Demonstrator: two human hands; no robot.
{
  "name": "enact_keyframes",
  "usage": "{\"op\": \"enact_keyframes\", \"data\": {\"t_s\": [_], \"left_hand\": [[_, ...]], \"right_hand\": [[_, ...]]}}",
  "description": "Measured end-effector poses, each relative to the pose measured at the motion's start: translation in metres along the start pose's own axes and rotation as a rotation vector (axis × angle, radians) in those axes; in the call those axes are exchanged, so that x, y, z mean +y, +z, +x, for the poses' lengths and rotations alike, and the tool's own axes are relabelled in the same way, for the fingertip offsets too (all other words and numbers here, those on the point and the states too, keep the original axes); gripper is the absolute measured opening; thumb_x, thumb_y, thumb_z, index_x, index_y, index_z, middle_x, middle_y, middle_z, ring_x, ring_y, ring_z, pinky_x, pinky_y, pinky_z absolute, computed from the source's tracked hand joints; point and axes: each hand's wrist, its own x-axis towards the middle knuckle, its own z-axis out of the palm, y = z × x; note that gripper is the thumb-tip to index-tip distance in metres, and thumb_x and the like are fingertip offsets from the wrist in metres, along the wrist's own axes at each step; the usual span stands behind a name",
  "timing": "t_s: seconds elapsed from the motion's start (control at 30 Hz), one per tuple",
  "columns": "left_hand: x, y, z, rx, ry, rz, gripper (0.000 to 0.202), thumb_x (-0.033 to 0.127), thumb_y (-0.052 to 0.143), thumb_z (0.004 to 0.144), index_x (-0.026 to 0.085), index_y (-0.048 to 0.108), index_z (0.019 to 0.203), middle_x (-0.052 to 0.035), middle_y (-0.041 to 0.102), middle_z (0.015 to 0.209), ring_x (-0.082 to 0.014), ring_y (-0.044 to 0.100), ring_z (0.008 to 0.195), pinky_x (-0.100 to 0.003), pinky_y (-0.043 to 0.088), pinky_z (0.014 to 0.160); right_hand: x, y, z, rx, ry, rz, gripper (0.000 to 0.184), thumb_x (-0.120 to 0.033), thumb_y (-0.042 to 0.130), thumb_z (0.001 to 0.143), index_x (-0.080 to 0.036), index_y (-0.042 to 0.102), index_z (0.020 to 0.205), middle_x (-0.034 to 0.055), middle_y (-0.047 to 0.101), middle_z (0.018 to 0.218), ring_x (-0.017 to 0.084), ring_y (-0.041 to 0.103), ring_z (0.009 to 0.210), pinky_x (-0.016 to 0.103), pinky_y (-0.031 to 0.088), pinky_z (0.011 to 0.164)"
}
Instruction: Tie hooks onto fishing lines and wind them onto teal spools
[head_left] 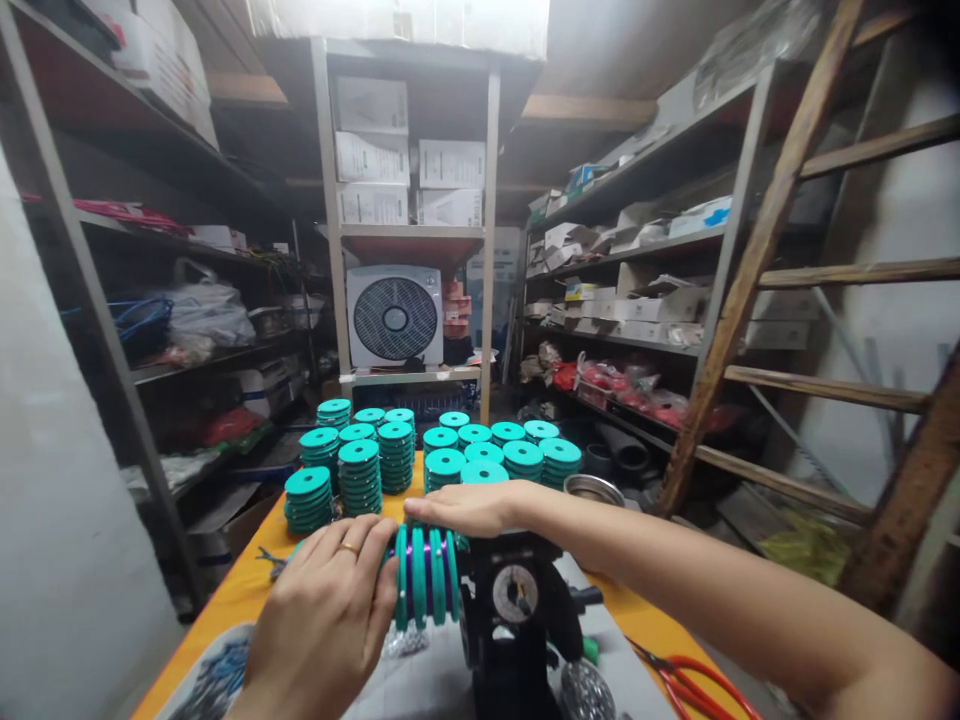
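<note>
A row of teal spools (429, 578), with purple showing in the gaps between them, sits on its side against a black machine (510, 640) with a round dial. My left hand (326, 595), a ring on one finger, is closed around the left end of this row. Stretched out flat, my right hand (466, 508) lies over the top of the spools, its fingers pointing left. The undersides of the right fingers are hidden, as is the left end of the row.
Stacks of teal spools (360, 475) stand on the orange tabletop (259, 575) behind my hands. Red-handled pliers (694, 685) lie at the front right, near a bag of small shiny parts (586, 690). A metal bowl (594, 490), a wooden ladder (757, 260) and loaded shelves surround the table.
</note>
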Motion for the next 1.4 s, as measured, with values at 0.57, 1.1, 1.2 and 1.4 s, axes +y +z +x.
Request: {"op": "enact_keyframes", "data": {"t_s": [0.57,1.1,1.2,1.4], "left_hand": [[-0.004,0.006,-0.01,0.029,0.071,0.081,0.034,0.029,0.048,0.085,0.013,0.054,0.114,-0.009,0.06,0.109,-0.0243,0.052,0.1,-0.041,0.036,0.088],[0.001,0.004,0.003,-0.013,-0.031,0.08,0.034,0.031,0.038,0.089,0.015,0.06,0.109,-0.0052,0.065,0.099,-0.0226,0.057,0.091,-0.038,0.038,0.079],[0.002,0.004,0.001,-0.012,-0.037,0.082,0.036,0.032,0.036,0.089,0.014,0.06,0.108,-0.0071,0.065,0.099,-0.0247,0.056,0.09,-0.039,0.038,0.077],[0.002,0.002,0.002,-0.022,-0.034,0.093,0.037,0.033,0.034,0.09,0.015,0.06,0.109,-0.0076,0.065,0.1,-0.0252,0.056,0.09,-0.039,0.039,0.077]], "right_hand": [[0.011,0.01,0.003,-0.001,0.084,0.129,0.08,-0.065,0.007,0.089,-0.012,0.053,0.128,0.0104,0.048,0.133,0.025,0.042,0.124,0.035,0.029,0.104],[0.041,0.002,-0.101,0.837,0.219,-0.022,0.026,-0.026,0.032,0.094,-0.017,0.053,0.106,0.0035,0.063,0.1,0.014,0.057,0.092,0.026,0.041,0.084],[0.066,0.046,-0.142,0.792,0.42,-0.217,0.028,-0.009,0.033,0.085,-0.016,0.054,0.102,0.0057,0.061,0.098,0.015,0.055,0.09,0.029,0.041,0.082],[0.078,0.14,-0.158,0.596,0.468,-0.333,0.027,-0.006,0.043,0.073,-0.015,0.056,0.094,0.0106,0.057,0.095,0.021,0.053,0.091,0.034,0.043,0.079]]}}
